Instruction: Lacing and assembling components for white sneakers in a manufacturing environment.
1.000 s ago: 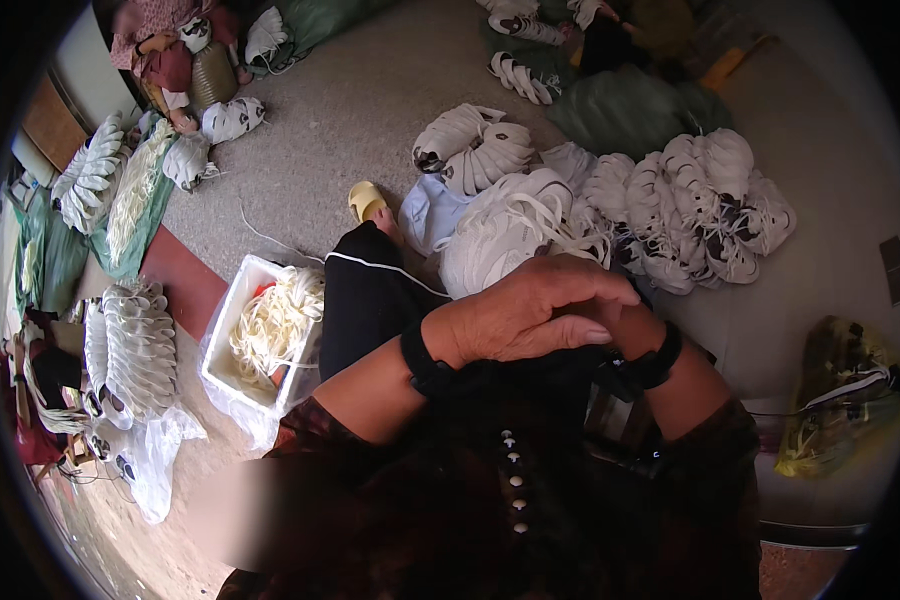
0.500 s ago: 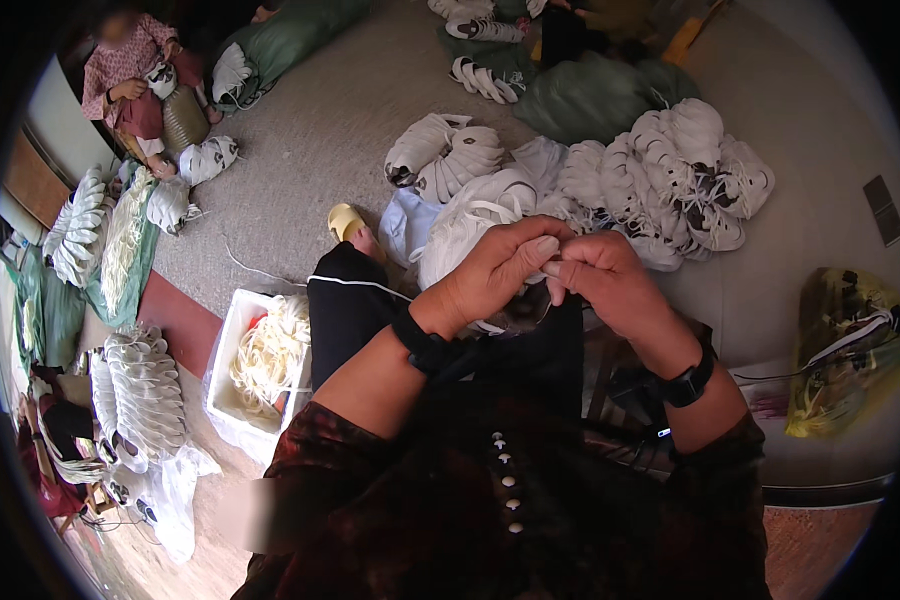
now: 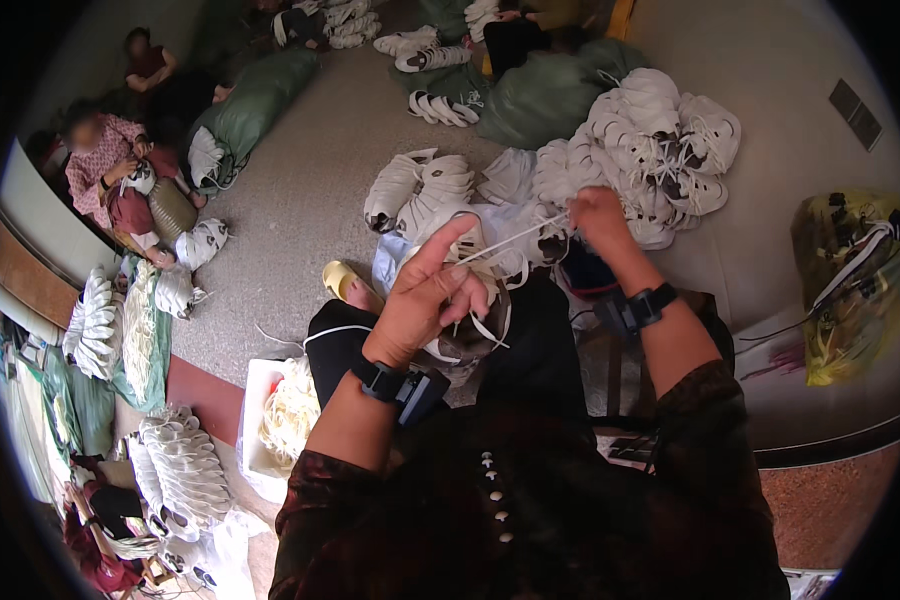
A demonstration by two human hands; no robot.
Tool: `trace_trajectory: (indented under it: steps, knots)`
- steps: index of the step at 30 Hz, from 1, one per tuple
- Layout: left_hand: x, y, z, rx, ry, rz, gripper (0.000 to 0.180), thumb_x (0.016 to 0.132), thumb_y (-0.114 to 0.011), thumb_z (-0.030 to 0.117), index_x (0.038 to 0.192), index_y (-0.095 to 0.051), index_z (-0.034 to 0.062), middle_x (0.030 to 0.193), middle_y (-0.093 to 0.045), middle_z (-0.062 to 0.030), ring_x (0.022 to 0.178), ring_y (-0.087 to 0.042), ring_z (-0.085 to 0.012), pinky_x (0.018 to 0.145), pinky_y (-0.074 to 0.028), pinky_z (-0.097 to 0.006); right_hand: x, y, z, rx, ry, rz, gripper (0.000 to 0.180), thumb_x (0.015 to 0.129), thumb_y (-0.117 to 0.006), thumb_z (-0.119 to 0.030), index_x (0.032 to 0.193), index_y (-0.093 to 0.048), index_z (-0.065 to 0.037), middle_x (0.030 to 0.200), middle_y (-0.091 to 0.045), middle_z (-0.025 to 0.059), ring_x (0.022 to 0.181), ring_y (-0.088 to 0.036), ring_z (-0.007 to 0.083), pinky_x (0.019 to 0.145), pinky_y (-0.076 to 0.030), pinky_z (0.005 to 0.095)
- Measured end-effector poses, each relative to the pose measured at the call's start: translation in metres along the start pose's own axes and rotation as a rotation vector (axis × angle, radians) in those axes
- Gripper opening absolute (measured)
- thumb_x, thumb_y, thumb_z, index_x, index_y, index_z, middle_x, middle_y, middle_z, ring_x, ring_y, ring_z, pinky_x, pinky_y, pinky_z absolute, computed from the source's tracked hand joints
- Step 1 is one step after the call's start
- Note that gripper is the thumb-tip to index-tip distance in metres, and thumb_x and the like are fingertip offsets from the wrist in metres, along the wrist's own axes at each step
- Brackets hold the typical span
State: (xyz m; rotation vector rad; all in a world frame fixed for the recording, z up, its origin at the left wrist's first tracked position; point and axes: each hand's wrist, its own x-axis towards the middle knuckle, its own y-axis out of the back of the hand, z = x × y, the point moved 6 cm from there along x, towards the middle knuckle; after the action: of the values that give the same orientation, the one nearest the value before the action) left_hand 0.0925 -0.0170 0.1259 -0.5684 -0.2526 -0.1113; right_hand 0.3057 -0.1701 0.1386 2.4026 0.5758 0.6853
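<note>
A white shoelace (image 3: 518, 239) is stretched taut between my two hands. My right hand (image 3: 600, 215) is raised to the right, its fingers closed on one end. My left hand (image 3: 425, 300) has its thumb stretched up and its other fingers curled, with the lace running from between them. Just under the left hand, a white and grey-brown sneaker (image 3: 462, 345) rests at my lap, largely covered by that hand. A loose lace end hangs down beside its fingers.
White sneakers (image 3: 660, 150) are heaped ahead to the right, by a green sack (image 3: 560, 95). A white box (image 3: 255, 420) of laces stands at my left. A yellow bag (image 3: 845, 330) lies far right. Several people sit around, one in a patterned pink top (image 3: 105, 160).
My hands were together over the sneaker. Now the right hand has pulled away to the right and up, drawing the lace tight, while the left has shifted left and lower, its thumb raised.
</note>
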Motion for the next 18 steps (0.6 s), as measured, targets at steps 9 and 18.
trace_trajectory:
  steps: [9, 18]
  knots:
    - [0.013, 0.0, -0.007, 0.451, -0.06, 0.187, 0.069, 0.075, -0.048, -0.017, 0.136, -0.031, 0.0103, 0.12, -0.053, -0.0128, 0.08, -0.06, -0.0143, 0.071, -0.047, -0.023, -0.141, -0.009, -0.126, 0.339, 0.519, -0.457, 0.03, 0.083, -0.057, -0.011, 0.062, -0.038, -0.004, 0.054, -0.036, 0.0133, 0.047, -0.04, 0.0317, 0.046, -0.03, 0.0377]
    - [0.009, 0.02, -0.004, 0.172, 0.028, 0.364, 0.036, 0.094, -0.045, 0.033, 0.076, -0.053, 0.0037, 0.057, -0.046, -0.0017, 0.048, -0.042, -0.0111, 0.043, -0.029, -0.021, -0.14, -0.047, -0.106, -0.175, 0.271, -0.208, 0.067, 0.062, -0.076, -0.044, 0.1, -0.041, -0.002, 0.064, -0.056, 0.0135, 0.059, -0.059, 0.0291, 0.053, -0.046, 0.0363]
